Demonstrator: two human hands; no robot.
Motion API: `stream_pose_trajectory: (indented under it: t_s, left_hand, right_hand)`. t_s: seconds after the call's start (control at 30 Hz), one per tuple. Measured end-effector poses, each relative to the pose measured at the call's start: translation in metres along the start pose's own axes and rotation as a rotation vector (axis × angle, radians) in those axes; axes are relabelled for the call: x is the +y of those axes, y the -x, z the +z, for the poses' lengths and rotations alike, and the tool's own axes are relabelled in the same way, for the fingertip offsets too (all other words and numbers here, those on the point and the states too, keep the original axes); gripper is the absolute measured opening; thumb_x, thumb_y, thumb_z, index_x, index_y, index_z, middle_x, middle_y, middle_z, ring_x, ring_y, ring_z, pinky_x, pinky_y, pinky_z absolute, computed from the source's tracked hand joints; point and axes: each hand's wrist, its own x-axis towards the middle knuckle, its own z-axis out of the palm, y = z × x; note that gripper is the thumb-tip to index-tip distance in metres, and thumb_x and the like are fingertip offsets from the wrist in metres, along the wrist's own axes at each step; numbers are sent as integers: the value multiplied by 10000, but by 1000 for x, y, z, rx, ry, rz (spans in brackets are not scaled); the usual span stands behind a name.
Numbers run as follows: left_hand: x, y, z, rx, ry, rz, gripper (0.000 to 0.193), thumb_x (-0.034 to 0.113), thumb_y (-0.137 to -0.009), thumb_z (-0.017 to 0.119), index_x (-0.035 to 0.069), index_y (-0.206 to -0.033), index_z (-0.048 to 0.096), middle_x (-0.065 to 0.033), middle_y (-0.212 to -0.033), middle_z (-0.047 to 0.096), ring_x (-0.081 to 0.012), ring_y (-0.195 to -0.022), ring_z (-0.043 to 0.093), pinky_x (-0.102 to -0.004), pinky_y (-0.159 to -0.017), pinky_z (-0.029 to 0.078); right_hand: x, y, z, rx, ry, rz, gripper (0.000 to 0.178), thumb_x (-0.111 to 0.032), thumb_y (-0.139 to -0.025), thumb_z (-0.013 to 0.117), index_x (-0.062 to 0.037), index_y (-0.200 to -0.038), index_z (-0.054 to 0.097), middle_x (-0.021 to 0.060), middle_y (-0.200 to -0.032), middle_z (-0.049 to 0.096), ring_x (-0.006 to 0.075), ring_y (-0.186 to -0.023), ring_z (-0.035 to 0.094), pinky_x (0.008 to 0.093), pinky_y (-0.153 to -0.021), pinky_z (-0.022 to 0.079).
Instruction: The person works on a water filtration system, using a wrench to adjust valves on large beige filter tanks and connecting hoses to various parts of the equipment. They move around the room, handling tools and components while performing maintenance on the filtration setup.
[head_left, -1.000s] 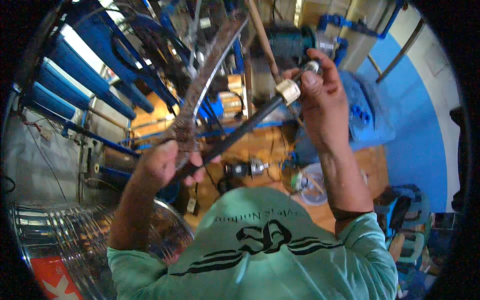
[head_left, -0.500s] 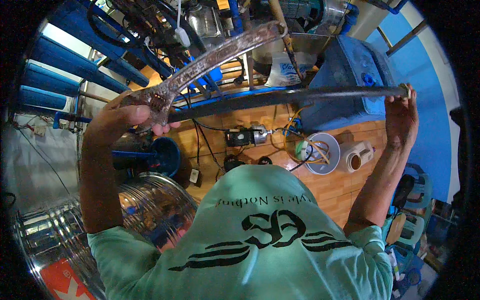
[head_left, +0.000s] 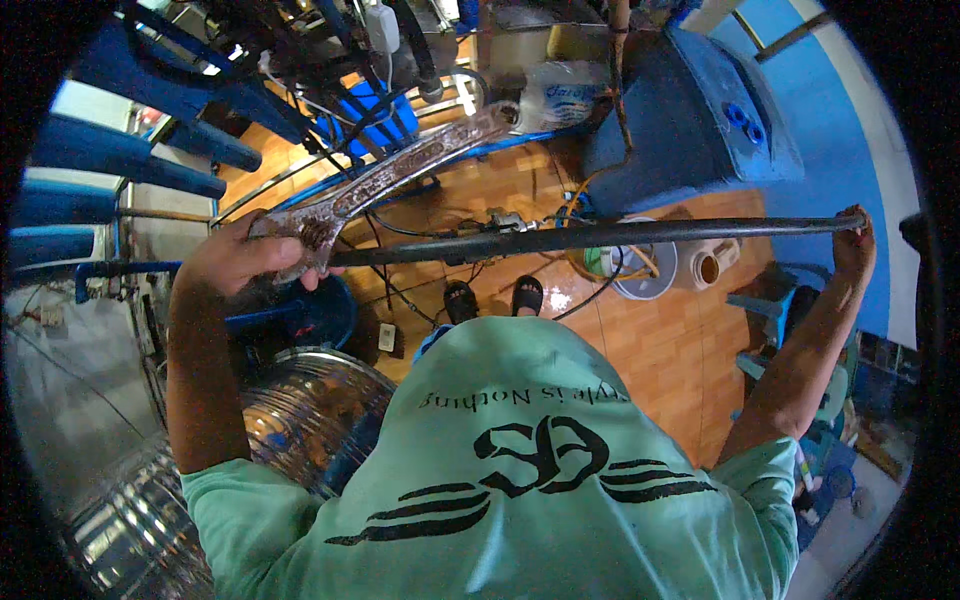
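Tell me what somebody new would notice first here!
Probably the long black pipe stretched across the middle, its right end in the right hand. Next, the worn, rusty-looking wrench in the left hand, slanting up above the pipe. The big blue container at the upper right stands out too.

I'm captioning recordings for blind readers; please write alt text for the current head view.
Seen from above, the left hand and right hand hold a black tube between them, the left also gripping a worn wrench. Beyond, a bucket and jug are on the floor near a blue tank.
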Motion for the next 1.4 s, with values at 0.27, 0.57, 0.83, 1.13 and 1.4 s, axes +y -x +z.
stream_pose_trajectory:
  t_s: [0.27, 0.57, 0.83, 1.13, 1.4]
  left_hand:
    - [-4, 16, 36, -166, 388, -27, 470, 232, -762, 680, -79, -1098, 575, -109, -874, 653, -197, -798, 643, -311, -784, 502]
    - [-44, -75, 116, -551, 28, -51, 373, 284, -881, 639, 10, -1131, 603, -38, -921, 671, -110, -854, 604, -282, -786, 481]
    - [-28, -151, 194, -437, -340, -11, 401, 403, -874, 616, 50, -1064, 637, -66, -921, 673, -171, -816, 610, -320, -760, 479]
    - [50, -159, 245, 164, -959, 213, 429, 275, -821, 683, 10, -1150, 607, -133, -1160, 626, -263, -1062, 603, -359, -931, 461]
    - [19, -161, 186, 556, -941, 377, 365, 367, -885, 616, 60, -1081, 627, -89, -969, 677, -220, -861, 643, -351, -730, 517]
  right_hand:
    - [-16, 48, -115, -238, -179, 218, 34, 40, -797, 607, 50, -820, 583, 171, -900, 619, 295, -861, 609, 376, -750, 518]
    - [-86, 100, -135, 0, 53, 61, 470, -303, -982, 464, 56, -1284, 442, 160, -1181, 575, 190, -927, 607, 314, -780, 537]
    - [-17, 89, -58, 79, 28, 36, 217, -198, -983, 483, -52, -1139, 519, 66, -907, 632, 90, -554, 513, 224, -427, 438]
    - [-1, 22, -87, 407, 221, 18, 229, -269, -962, 533, -68, -1066, 565, -16, -796, 571, 82, -515, 415, 216, -445, 336]
    - [-34, 10, -104, -19, -55, 4, 188, -185, -999, 412, -13, -1034, 479, 37, -763, 505, 131, -589, 440, 259, -493, 392]
